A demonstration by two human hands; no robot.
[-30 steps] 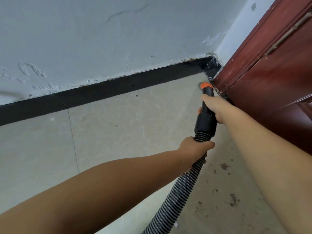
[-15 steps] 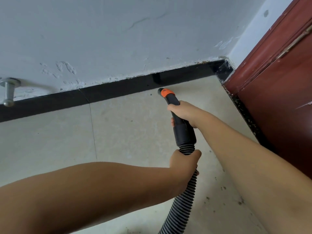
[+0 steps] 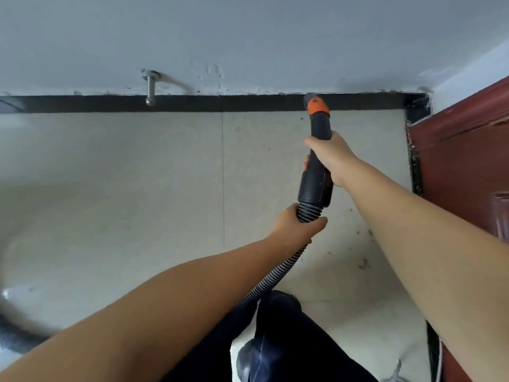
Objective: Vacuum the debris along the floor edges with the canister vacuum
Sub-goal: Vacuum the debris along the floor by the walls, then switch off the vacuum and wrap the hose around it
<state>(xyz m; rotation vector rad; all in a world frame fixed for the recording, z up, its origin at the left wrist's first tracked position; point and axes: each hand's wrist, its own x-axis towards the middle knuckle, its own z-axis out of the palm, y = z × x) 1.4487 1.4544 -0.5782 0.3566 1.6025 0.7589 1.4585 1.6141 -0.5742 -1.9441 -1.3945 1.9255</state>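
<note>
A black vacuum wand (image 3: 316, 186) with an orange collar (image 3: 318, 106) points at the black baseboard (image 3: 248, 103) along the far wall, its tip against the baseboard's top edge. My right hand (image 3: 332, 158) grips the wand's middle. My left hand (image 3: 296, 226) grips the ribbed grey hose (image 3: 275, 279) just below the wand's cuff. The hose runs down toward my legs. Dark specks of debris (image 3: 363, 263) lie on the pale floor tiles near the door side.
A dark red door (image 3: 468, 166) stands at the right, with a black threshold strip (image 3: 414, 164) along its foot. A metal door stopper (image 3: 150, 88) sticks out of the wall at upper left. A blurred dark hose section (image 3: 16, 337) lies at lower left. My dark trouser leg (image 3: 278, 340) is below.
The view has swung left and pulled back. The wand has risen from the floor by the baseboard to the baseboard's top edge. Both hands keep their grips.
</note>
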